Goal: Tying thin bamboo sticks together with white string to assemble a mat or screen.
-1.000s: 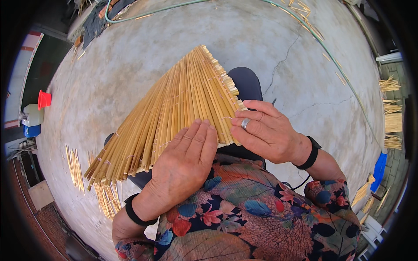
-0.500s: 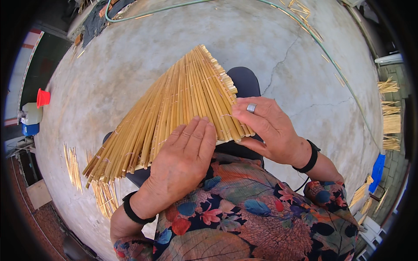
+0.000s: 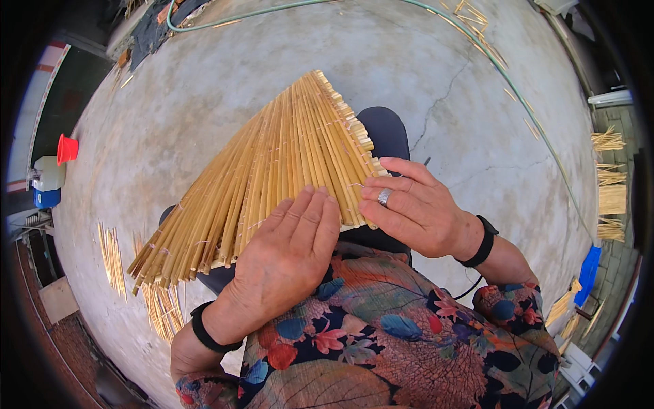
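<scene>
A fan-shaped mat of straw-coloured reed stalks (image 3: 272,163), stitched across with thin thread, lies over my lap. Its stalks converge toward the far tip and spread out at the lower left. My left hand (image 3: 286,238) rests palm down on the near part of the mat, fingers straight and side by side. At the mat's right edge, where short cut ends show, my right hand (image 3: 415,208) lies with its fingers stretched over the last stalks. It wears a ring on one finger. The right thumb cannot be made out clearly, and the mat's underside is hidden.
Reed bundles stand at the lower left (image 3: 111,259) and along the right wall (image 3: 612,198). A green hose (image 3: 501,68) curves across the concrete floor (image 3: 490,136), with loose stalks beside it. A red bucket (image 3: 67,148) and a white-and-blue container (image 3: 48,180) stand far left.
My right hand has shifted slightly, its fingers now flatter and spread over the edge stalks, with one finger raised further up the edge. The left hand and the mat have hardly moved.
</scene>
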Demonstrator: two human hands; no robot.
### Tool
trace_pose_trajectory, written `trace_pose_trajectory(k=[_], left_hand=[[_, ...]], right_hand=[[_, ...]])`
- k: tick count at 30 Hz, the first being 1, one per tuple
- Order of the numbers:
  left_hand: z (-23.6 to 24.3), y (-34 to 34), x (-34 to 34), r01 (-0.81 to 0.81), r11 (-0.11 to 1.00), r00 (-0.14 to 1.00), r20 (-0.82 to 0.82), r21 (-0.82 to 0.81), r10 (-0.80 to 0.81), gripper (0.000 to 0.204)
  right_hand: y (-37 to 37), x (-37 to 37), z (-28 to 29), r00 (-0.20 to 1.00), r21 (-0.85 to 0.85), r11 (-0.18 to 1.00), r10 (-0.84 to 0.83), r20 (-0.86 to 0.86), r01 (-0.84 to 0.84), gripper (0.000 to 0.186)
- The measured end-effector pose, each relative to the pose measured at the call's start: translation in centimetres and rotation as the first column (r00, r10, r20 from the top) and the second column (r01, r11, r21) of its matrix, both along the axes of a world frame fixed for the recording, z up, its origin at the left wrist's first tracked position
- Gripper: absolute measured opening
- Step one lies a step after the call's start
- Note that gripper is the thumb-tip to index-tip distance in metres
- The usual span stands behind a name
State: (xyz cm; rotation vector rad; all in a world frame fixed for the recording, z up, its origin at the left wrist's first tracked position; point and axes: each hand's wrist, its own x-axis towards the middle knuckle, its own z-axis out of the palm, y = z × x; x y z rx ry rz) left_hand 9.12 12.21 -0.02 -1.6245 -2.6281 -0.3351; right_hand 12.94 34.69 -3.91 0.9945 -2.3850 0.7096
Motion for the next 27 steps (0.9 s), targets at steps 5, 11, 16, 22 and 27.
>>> trace_pose_trajectory(k=[5, 11, 16, 22, 27], left_hand=[[-0.1, -0.1, -0.2, 0.021, 1.000, 0.999, -0.036, 0.001, -0.021, 0.039], [-0.2, -0.1, 0.1, 0.016, 1.000, 0.999, -0.033, -0.002, -0.016, 0.040], [0.0, -0.2, 0.2, -0.013, 0.999, 1.000, -0.021, -0.030, 0.012, 0.042], [0.0, -0.4, 0.3, -0.051, 0.996, 0.997, -0.063, -0.070, 0.047, 0.044], [0.0, -0.6, 0.8, -0.109, 0.993, 0.992, -0.070, -0.048, 0.106, 0.042]], right_hand=[[-0.1, 0.1, 0.4, 1.000, 0.000, 1.000, -0.002, 0.008, 0.002, 0.019], [0.4, 0.8, 0.4, 0.981, -0.086, 0.989, -0.105, 0.163, 0.120, 0.040], [1.8, 1.7, 0.0, 0.899, -0.161, 0.949, -0.191, 0.394, 0.272, 0.064], [1.4, 2.0, -0.4, 0.952, -0.105, 0.979, -0.138, 0.273, 0.172, 0.055], [0.7, 1.1, -0.2, 0.976, -0.093, 0.986, -0.120, 0.182, 0.139, 0.042]])
